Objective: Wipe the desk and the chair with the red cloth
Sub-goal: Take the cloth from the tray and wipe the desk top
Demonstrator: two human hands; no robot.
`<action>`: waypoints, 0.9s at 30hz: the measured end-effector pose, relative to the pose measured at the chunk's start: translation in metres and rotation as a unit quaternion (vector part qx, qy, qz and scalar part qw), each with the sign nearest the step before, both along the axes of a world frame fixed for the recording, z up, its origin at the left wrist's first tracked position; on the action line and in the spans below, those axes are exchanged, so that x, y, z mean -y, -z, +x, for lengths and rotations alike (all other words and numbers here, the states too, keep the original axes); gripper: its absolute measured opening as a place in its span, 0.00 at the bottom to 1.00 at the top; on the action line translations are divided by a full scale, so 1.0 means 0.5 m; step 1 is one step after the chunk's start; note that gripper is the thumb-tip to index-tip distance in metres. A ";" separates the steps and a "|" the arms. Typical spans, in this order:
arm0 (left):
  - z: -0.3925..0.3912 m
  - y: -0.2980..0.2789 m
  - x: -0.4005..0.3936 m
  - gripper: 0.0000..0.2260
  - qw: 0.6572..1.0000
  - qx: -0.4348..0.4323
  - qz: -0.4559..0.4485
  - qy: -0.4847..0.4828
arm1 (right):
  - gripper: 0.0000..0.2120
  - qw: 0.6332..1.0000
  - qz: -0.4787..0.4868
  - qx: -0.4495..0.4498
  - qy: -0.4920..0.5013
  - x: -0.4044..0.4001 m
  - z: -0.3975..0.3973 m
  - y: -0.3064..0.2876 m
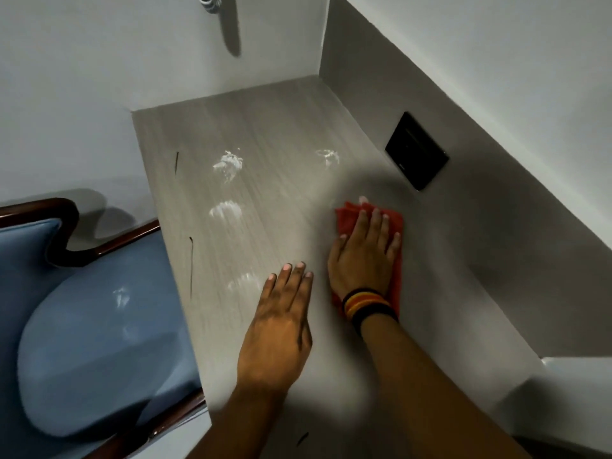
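Observation:
The grey wood-grain desk [251,134] fills the middle of the view. My right hand [362,256] presses flat on the red cloth [347,218], which lies on the desk's right side close to the wall. My left hand [281,323] rests palm down on the desk just left of it, fingers together and holding nothing. Several white smears [228,164] mark the desk further out. The blue cushioned chair [99,342] with a dark wooden frame is tucked at the desk's left edge; a small white mark shows on its seat.
A black wall plate [416,150] sits on the grey wall to the right of the desk. White walls close the alcove at the back and left. A white ledge [576,392] juts out at the lower right. A coiled white cord [208,0] hangs at the top.

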State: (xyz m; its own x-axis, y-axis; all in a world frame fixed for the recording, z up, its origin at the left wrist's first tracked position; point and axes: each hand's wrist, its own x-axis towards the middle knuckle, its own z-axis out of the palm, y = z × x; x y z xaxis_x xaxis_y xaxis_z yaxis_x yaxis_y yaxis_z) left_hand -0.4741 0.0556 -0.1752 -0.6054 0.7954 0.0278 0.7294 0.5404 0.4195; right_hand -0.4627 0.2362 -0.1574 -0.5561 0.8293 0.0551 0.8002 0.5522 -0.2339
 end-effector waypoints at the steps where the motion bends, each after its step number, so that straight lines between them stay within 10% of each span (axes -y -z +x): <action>1: 0.000 -0.001 -0.001 0.31 1.000 0.003 0.000 -0.001 | 0.33 1.000 0.005 -0.009 0.015 0.016 0.014 -0.001; 27: 0.001 -0.007 0.001 0.28 0.999 0.039 0.014 -0.015 | 0.30 0.999 0.020 -0.027 -0.006 0.024 0.073 0.001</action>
